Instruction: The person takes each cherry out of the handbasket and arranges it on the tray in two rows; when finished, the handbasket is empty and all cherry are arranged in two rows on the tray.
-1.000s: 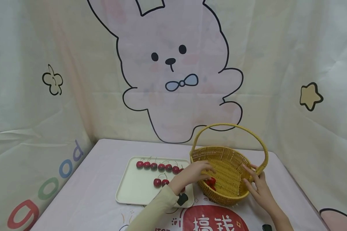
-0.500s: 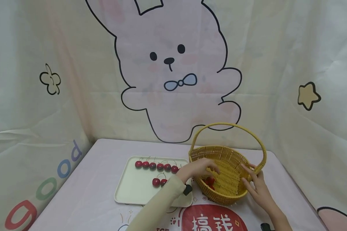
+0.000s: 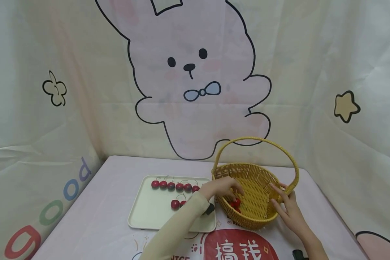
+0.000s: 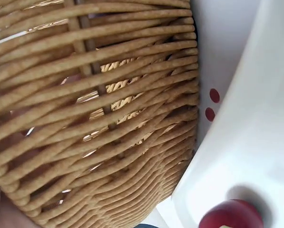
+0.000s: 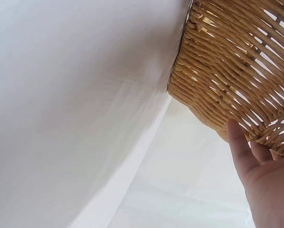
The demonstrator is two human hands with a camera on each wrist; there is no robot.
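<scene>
A yellow woven basket (image 3: 256, 216) with a tall arched handle sits on the right half of the table. My left hand (image 3: 222, 187) reaches over its left rim, fingers bent loosely downward. Right below the fingertips, several red cherries (image 3: 237, 209) lie inside against the basket's near left wall. My right hand (image 3: 289, 213) holds the basket's right rim beside the foot of the handle. In the right wrist view, the fingers (image 5: 239, 142) lie against the wicker. A cream tray (image 3: 146, 216) left of the basket bears a row of dark red cherries (image 3: 171, 186) and a stemmed pair.
The left forearm's pale sleeve (image 3: 178, 224) crosses the tray and hides part of its right side. The white tablecloth (image 3: 94, 220) carries a red printed patch (image 3: 240, 245) in front of the basket. Printed fabric walls (image 3: 195, 126) enclose the table behind and on both sides.
My left hand went further into the basket with fingers lifted, then drew back slightly and lowered its fingertips toward the cherries. The right hand has stayed on the rim.
</scene>
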